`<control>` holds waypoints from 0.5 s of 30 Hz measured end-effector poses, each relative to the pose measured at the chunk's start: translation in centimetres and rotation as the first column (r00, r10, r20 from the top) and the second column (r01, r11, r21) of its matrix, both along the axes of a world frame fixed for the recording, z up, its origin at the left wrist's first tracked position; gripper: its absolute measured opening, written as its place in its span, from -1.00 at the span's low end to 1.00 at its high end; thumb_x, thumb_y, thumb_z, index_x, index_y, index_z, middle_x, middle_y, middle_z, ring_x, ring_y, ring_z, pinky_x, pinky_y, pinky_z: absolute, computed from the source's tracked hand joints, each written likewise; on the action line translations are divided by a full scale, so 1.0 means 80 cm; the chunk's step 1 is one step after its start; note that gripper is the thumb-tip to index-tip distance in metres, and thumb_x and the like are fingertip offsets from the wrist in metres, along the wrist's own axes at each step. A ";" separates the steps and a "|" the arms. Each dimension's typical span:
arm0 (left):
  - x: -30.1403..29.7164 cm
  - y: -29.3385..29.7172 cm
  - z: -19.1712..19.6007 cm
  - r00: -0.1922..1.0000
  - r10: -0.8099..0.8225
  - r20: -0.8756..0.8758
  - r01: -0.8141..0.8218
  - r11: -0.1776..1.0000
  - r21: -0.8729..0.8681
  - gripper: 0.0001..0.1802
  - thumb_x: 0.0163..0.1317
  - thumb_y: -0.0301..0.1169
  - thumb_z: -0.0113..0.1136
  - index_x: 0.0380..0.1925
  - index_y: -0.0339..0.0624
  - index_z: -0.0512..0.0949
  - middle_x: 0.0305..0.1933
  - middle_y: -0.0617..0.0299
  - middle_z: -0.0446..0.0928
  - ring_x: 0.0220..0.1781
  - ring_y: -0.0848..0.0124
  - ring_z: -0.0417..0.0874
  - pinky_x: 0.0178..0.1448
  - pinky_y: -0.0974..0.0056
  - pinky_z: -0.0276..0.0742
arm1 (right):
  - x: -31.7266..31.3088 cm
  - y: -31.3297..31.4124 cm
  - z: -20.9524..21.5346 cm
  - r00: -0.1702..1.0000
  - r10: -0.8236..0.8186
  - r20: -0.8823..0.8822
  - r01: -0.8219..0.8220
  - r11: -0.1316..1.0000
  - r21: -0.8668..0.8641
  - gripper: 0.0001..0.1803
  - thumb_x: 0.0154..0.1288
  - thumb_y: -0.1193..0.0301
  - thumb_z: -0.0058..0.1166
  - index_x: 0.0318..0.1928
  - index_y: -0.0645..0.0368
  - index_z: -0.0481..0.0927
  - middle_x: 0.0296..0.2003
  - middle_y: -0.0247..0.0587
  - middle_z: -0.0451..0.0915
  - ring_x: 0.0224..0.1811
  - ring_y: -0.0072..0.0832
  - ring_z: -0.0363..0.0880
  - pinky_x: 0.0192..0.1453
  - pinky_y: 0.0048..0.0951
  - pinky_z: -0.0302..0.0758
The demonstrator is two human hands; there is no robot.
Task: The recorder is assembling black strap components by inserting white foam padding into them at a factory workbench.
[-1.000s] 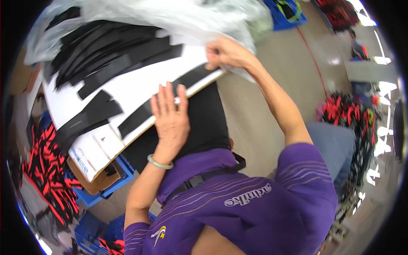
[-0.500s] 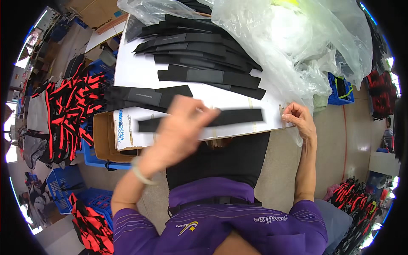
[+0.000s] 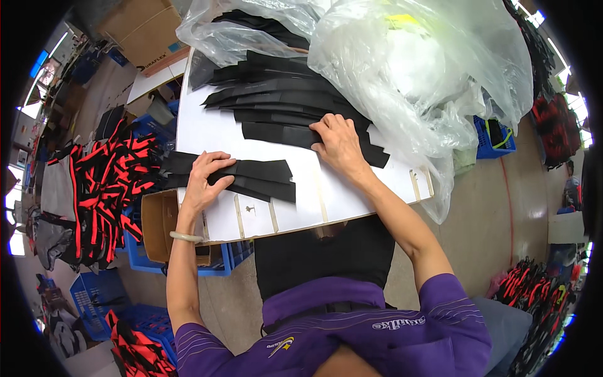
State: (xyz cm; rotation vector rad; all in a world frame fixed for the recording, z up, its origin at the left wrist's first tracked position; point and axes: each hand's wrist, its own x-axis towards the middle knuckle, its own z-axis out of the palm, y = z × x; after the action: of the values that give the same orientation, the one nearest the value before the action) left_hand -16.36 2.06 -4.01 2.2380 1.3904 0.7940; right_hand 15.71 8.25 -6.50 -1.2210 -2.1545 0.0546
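My left hand [image 3: 206, 179] is at the small left stack of black fabric strips [image 3: 267, 176], its thumb and curved fingers closed on the top strip. The strips lie fanned and overlapping, their left ends reaching past the table's edge. My right hand [image 3: 341, 146] rests at the near side of the larger spread of black strips [image 3: 276, 94]. Its fingers are bent and pinch the upper edge of the nearest strip [image 3: 275, 133], which has a greyer patch in its middle. Part of that strip is hidden under the hand.
Clear plastic bags [image 3: 408, 75] cover the table's far right. The white tabletop [image 3: 301, 217] has tape strips along its near edge. A cardboard box [image 3: 157, 220] and blue crate [image 3: 220, 261] stand below the left edge. Red-and-black pieces [image 3: 107, 188] are heaped at left.
The loose strip under my left hand now lies on the left stack, and that hand has moved left. My right hand has gone from the table's right edge to the larger spread.
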 end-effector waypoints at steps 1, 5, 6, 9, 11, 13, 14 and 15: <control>0.005 -0.002 0.003 0.999 0.040 0.028 -0.041 0.998 0.052 -0.67 0.01 -0.44 0.27 -0.16 -0.21 0.66 -0.04 0.11 0.60 0.10 0.16 0.55 0.39 0.04 0.24 | 0.001 -0.003 0.003 1.000 -0.002 -0.020 0.002 1.000 -0.015 -0.71 -0.04 0.48 0.33 -0.22 0.14 0.64 -0.33 -0.25 0.52 -0.23 -0.31 0.47 -0.08 -0.34 0.32; 0.071 -0.017 0.027 0.911 0.161 0.380 -0.134 0.986 -0.098 -0.68 0.11 -0.43 0.33 -0.11 -0.29 0.63 -0.02 0.05 0.60 0.10 0.27 0.58 0.23 0.24 0.44 | 0.003 -0.025 0.034 0.918 0.045 -0.394 -0.129 0.973 -0.191 -0.80 0.02 0.53 0.32 -0.30 0.28 0.63 -0.40 -0.25 0.52 -0.39 -0.49 0.50 -0.25 -0.49 0.41; 0.093 -0.020 0.029 0.833 0.203 0.515 -0.101 0.971 -0.219 -0.62 0.13 -0.44 0.33 -0.03 -0.31 0.59 0.00 0.04 0.59 0.09 0.31 0.58 0.21 0.27 0.47 | 0.003 -0.036 0.053 0.920 0.050 -0.389 -0.133 0.973 -0.189 -0.80 0.02 0.53 0.32 -0.30 0.28 0.63 -0.40 -0.25 0.52 -0.39 -0.49 0.50 -0.25 -0.49 0.41; 0.148 -0.018 0.032 0.365 0.278 0.889 0.260 0.886 -0.384 -0.39 0.22 -0.42 0.29 0.23 -0.42 0.34 0.13 -0.06 0.51 0.13 0.31 0.56 0.25 0.26 0.45 | 0.006 -0.065 0.101 0.782 0.061 -0.620 -0.349 0.868 -0.354 -0.80 0.04 0.56 0.32 -0.27 0.32 0.67 -0.37 -0.31 0.55 -0.38 -0.62 0.47 -0.31 -0.57 0.39; 0.180 -0.021 0.045 0.120 0.256 0.959 0.277 0.919 -0.280 -0.58 0.28 -0.44 0.23 0.09 -0.42 0.47 0.09 -0.08 0.54 0.14 0.24 0.57 0.24 0.24 0.47 | 0.012 -0.077 0.108 0.753 0.083 -0.652 -0.414 0.831 -0.371 -0.79 0.04 0.56 0.33 -0.26 0.33 0.68 -0.40 -0.32 0.55 -0.41 -0.64 0.45 -0.33 -0.58 0.39; 0.194 -0.024 0.049 0.056 0.227 0.972 0.288 0.929 -0.234 -0.65 0.30 -0.45 0.21 0.04 -0.42 0.51 0.04 -0.10 0.57 0.11 0.21 0.59 0.23 0.23 0.49 | 0.015 -0.086 0.108 0.715 0.076 -0.695 -0.445 0.817 -0.368 -0.80 0.06 0.56 0.33 -0.26 0.33 0.68 -0.42 -0.34 0.55 -0.46 -0.67 0.43 -0.35 -0.61 0.37; 0.200 -0.026 0.050 0.048 0.207 0.977 0.263 0.941 -0.212 -0.71 0.31 -0.45 0.19 -0.04 -0.42 0.54 -0.04 -0.10 0.61 0.05 0.18 0.63 0.19 0.21 0.53 | 0.016 -0.090 0.107 0.714 0.071 -0.697 -0.440 0.819 -0.368 -0.80 0.06 0.56 0.33 -0.26 0.33 0.68 -0.42 -0.34 0.55 -0.46 -0.67 0.43 -0.35 -0.61 0.37; 0.204 -0.028 0.052 0.041 0.186 0.982 0.237 0.953 -0.191 -0.77 0.33 -0.46 0.17 -0.11 -0.42 0.57 -0.11 -0.11 0.64 0.00 0.16 0.67 0.15 0.20 0.56 | 0.017 -0.095 0.105 0.700 0.012 -0.714 -0.412 0.824 -0.390 -0.81 0.06 0.55 0.35 -0.27 0.33 0.67 -0.43 -0.35 0.55 -0.48 -0.69 0.41 -0.36 -0.61 0.37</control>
State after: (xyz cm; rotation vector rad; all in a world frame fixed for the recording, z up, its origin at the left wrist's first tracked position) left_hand -0.06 -0.22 0.14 0.7996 0.5651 1.5552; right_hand 17.06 0.65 1.86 -0.9657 -1.6100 1.1127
